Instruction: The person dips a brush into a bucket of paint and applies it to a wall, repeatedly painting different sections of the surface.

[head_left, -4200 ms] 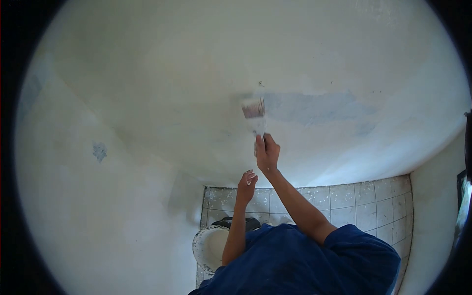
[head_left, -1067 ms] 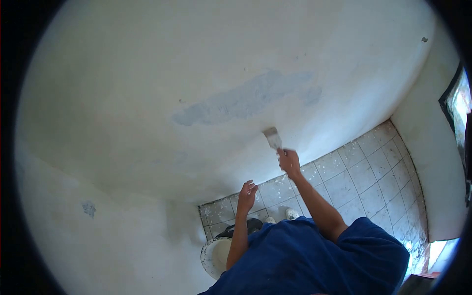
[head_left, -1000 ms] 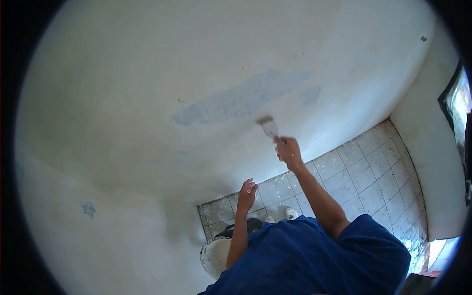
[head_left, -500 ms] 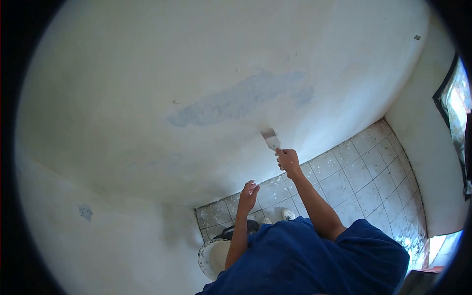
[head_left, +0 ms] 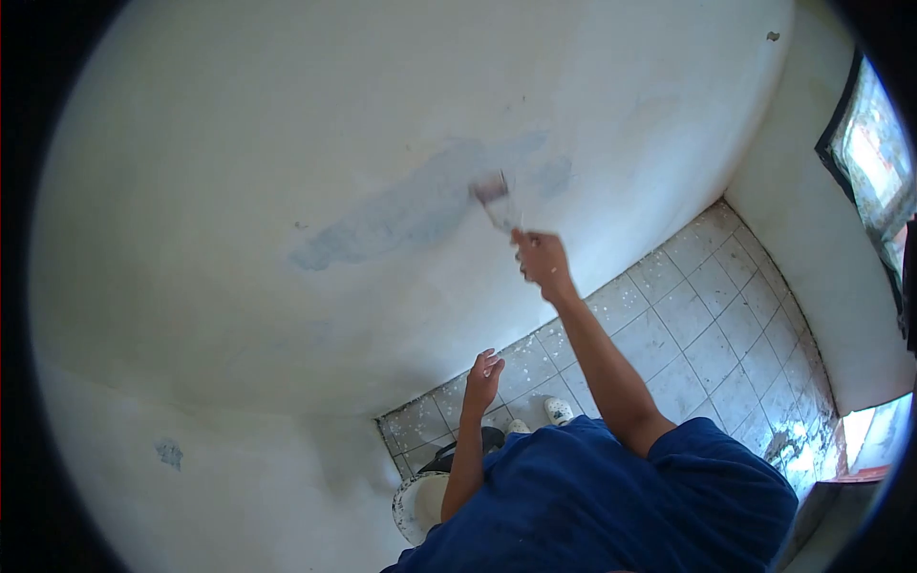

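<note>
Through the head camera, I saw a paintbrush [head_left: 500, 207] over a blue-grey patch [head_left: 392, 222] on the wall [head_left: 229, 191], bristles up and slightly left, long axis slanting down-right. The right hand [head_left: 544, 263] gripped its handle, forearm stretched upward and leftward; the left hand [head_left: 482, 382] hung lower, fingers loosely curled, half-spread.
</note>
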The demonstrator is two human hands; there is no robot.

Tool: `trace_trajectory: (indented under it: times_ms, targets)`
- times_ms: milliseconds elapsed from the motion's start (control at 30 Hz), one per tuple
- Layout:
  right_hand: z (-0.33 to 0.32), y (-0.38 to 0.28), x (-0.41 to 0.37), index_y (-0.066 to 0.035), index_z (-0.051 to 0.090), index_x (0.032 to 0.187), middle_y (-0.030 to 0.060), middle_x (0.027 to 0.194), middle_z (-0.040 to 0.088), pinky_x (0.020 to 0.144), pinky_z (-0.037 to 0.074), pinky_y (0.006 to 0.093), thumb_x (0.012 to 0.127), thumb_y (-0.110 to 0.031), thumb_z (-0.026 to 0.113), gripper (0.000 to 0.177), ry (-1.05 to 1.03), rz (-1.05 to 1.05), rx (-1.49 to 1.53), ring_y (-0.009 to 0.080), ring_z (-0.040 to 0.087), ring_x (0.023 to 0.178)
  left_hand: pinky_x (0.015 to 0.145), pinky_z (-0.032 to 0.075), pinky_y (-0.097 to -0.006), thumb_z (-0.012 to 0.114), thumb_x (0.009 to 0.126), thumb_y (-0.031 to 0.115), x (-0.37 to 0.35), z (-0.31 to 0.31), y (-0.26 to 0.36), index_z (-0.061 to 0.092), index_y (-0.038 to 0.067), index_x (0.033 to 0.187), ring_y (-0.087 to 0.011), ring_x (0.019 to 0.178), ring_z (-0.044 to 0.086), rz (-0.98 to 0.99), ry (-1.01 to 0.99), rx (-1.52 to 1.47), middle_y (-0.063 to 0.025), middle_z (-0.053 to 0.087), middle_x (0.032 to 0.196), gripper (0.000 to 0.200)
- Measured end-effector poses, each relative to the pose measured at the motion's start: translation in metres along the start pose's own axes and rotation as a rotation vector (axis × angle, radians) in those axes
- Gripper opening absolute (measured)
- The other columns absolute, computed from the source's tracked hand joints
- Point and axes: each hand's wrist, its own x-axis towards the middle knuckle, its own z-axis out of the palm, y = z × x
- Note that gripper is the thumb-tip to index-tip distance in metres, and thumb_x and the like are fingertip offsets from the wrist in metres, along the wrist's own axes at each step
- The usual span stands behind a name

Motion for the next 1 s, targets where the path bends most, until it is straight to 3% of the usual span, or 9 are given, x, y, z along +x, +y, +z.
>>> trace_trajectory:
  times_ms: [100, 200, 267, 433, 533, 633, 767, 833, 1000]
  targets:
    - [-0.02, 0.12, 0.009, 0.0, 0.061, 0.075, 0.0009, 0.056, 0.05, 0.036, 0.034, 0.0239, 0.087, -0.025, 0.06, 0.027, -0.028, 0.235, -0.027, 0.0088, 0.045, 0.043, 0.096, 0.042, -0.0363, 0.06, 0.089, 0.025, 0.003, 0.0, -0.002, 0.048, 0.001, 0.123, -0.0285, 0.111, 0.056, -0.019, -0.001, -0.007, -0.022, 0.058, 0.117, 0.044]
    - [-0.033, 0.131, 0.011, -0.001, 0.061, 0.075, 0.0014, 0.056, 0.051, 0.037, 0.035, 0.0246, 0.087, -0.023, 0.06, 0.025, 0.0, 0.292, -0.064, 0.0096, 0.047, 0.044, 0.096, 0.042, -0.0359, 0.059, 0.089, 0.024, 0.005, -0.007, -0.006, 0.047, 0.001, 0.124, -0.0284, 0.111, 0.056, -0.031, 0.017, -0.004, -0.0219, 0.057, 0.117, 0.043]
    - [-0.038, 0.105, 0.022, -0.001, 0.061, 0.075, 0.0012, 0.056, 0.05, 0.038, 0.035, 0.0245, 0.087, -0.024, 0.06, 0.025, -0.017, 0.158, -0.138, 0.0097, 0.047, 0.045, 0.095, 0.042, -0.0358, 0.059, 0.089, 0.024, 0.004, -0.009, -0.002, 0.047, 0.0, 0.124, -0.0281, 0.111, 0.056, -0.032, 0.006, 0.005, -0.0218, 0.058, 0.117, 0.043]
    - [-0.035, -0.091, -0.005, -0.001, 0.061, 0.082, -0.0016, 0.057, 0.045, 0.036, 0.028, 0.021, 0.091, -0.027, 0.057, 0.028, -0.1, -0.042, 0.136, 0.0055, 0.037, 0.043, 0.095, 0.043, -0.0355, 0.059, 0.089, 0.023, 0.007, -0.004, 0.002, 0.047, 0.0, 0.124, -0.0285, 0.11, 0.056, -0.009, -0.014, 0.018, -0.0222, 0.057, 0.117, 0.043]
    - [-0.036, -0.127, -0.019, -0.001, 0.061, 0.082, -0.0022, 0.056, 0.043, 0.035, 0.027, 0.0212, 0.091, -0.027, 0.058, 0.028, -0.073, -0.13, 0.195, 0.0051, 0.035, 0.042, 0.095, 0.043, -0.0357, 0.059, 0.089, 0.023, 0.007, 0.003, 0.006, 0.047, 0.0, 0.124, -0.0288, 0.11, 0.056, -0.011, -0.032, 0.005, -0.0221, 0.057, 0.118, 0.044]
    - [-0.02, -0.046, 0.009, -0.002, 0.062, 0.081, 0.0003, 0.057, 0.049, 0.036, 0.031, 0.0225, 0.089, -0.03, 0.058, 0.029, 0.005, -0.062, -0.005, 0.0068, 0.041, 0.042, 0.095, 0.043, -0.0359, 0.059, 0.089, 0.023, 0.009, 0.007, 0.007, 0.046, 0.0, 0.124, -0.0286, 0.11, 0.056, -0.013, -0.047, 0.035, -0.0217, 0.057, 0.118, 0.044]
    - [-0.028, 0.151, 0.006, 0.001, 0.063, 0.07, 0.0058, 0.054, 0.055, 0.04, 0.039, 0.0304, 0.086, -0.031, 0.057, 0.036, -0.114, 0.204, -0.174, 0.0137, 0.051, 0.043, 0.095, 0.043, -0.0364, 0.059, 0.089, 0.023, 0.012, 0.005, 0.001, 0.046, 0.0, 0.124, -0.0286, 0.11, 0.056, -0.016, -0.029, -0.009, -0.0222, 0.057, 0.117, 0.044]
    - [-0.033, 0.154, -0.024, 0.002, 0.063, 0.07, 0.0063, 0.053, 0.054, 0.039, 0.04, 0.0284, 0.086, -0.03, 0.057, 0.036, -0.072, 0.371, -0.097, 0.0131, 0.051, 0.043, 0.095, 0.043, -0.0365, 0.059, 0.089, 0.022, 0.012, -0.001, -0.001, 0.046, 0.0, 0.125, -0.0288, 0.11, 0.056, -0.023, -0.005, -0.019, -0.0228, 0.056, 0.117, 0.044]
    - [-0.013, 0.052, -0.018, 0.003, 0.062, 0.079, 0.0008, 0.054, 0.049, 0.038, 0.035, 0.0258, 0.089, -0.031, 0.057, 0.035, -0.152, 0.101, -0.105, 0.0092, 0.044, 0.043, 0.095, 0.042, -0.0358, 0.059, 0.089, 0.022, 0.01, -0.013, -0.006, 0.046, 0.0, 0.124, -0.0286, 0.11, 0.056, -0.008, 0.029, 0.036, -0.0229, 0.057, 0.116, 0.043]
